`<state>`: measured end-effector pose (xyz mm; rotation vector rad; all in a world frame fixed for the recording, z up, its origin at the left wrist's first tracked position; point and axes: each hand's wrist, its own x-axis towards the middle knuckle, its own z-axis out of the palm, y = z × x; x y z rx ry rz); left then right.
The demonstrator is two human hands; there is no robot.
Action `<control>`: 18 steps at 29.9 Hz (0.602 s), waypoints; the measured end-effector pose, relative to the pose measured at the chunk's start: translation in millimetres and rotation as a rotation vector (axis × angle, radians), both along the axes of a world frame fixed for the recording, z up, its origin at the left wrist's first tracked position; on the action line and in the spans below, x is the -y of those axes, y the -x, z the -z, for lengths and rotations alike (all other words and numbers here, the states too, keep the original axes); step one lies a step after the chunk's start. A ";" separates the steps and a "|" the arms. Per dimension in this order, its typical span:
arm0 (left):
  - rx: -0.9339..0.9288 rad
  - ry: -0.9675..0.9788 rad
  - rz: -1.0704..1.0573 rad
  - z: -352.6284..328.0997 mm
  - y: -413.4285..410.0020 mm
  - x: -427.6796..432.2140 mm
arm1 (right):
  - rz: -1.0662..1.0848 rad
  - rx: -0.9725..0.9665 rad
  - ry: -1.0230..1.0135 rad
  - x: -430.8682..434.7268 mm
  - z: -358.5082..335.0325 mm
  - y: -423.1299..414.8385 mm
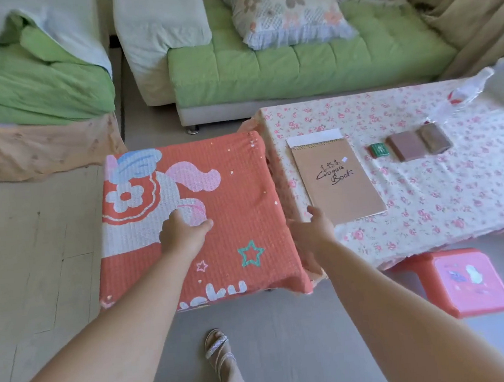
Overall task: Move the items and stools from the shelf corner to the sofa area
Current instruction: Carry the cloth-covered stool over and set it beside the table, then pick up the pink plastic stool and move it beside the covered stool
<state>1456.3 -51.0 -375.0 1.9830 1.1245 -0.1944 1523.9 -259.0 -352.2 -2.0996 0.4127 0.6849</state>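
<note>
— Left hand (pixel 184 232)?
— Flat, palm down on the orange cartoon cloth (pixel 215 206), fingers loosely spread, gripping nothing.
— Right hand (pixel 311 229)?
— Open, fingers extended, at the gap between that cloth and the floral table (pixel 430 204); touching the cloth edge or not, cannot tell. Holding nothing.
— On the table?
— Brown sketchbook (pixel 337 179) lettered "Croquis Book", near the hand. Further right, small green box (pixel 379 150), then two brown blocks (pixel 418 144) side by side. Clear bottle (pixel 463 96) lying at the far end.
— Stools?
— One red stool (pixel 465 281) on the floor, partly under the table's near edge.
— Beyond?
— Green sofa (pixel 309 62) with floral cushion (pixel 285 9).
</note>
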 end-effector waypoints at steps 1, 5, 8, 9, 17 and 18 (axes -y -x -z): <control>0.003 0.000 0.004 -5.6 3.5 9.7 | 0.011 -0.010 -0.022 7.9 -8.6 8.1; 0.064 0.055 0.106 -37.4 17.3 94.0 | 0.091 0.028 -0.063 85.7 -44.0 49.4; 0.113 0.089 0.154 -55.1 15.8 142.3 | 0.154 0.067 -0.100 128.7 -52.7 61.0; 0.119 0.101 0.220 -61.9 14.8 180.6 | 0.215 0.073 -0.102 166.6 -60.3 72.1; 0.129 0.188 0.420 -67.2 1.6 319.7 | 0.457 0.098 -0.007 305.5 -69.9 98.9; 0.126 0.203 0.451 -64.4 -4.7 338.5 | 0.490 0.096 0.004 324.2 -67.3 99.5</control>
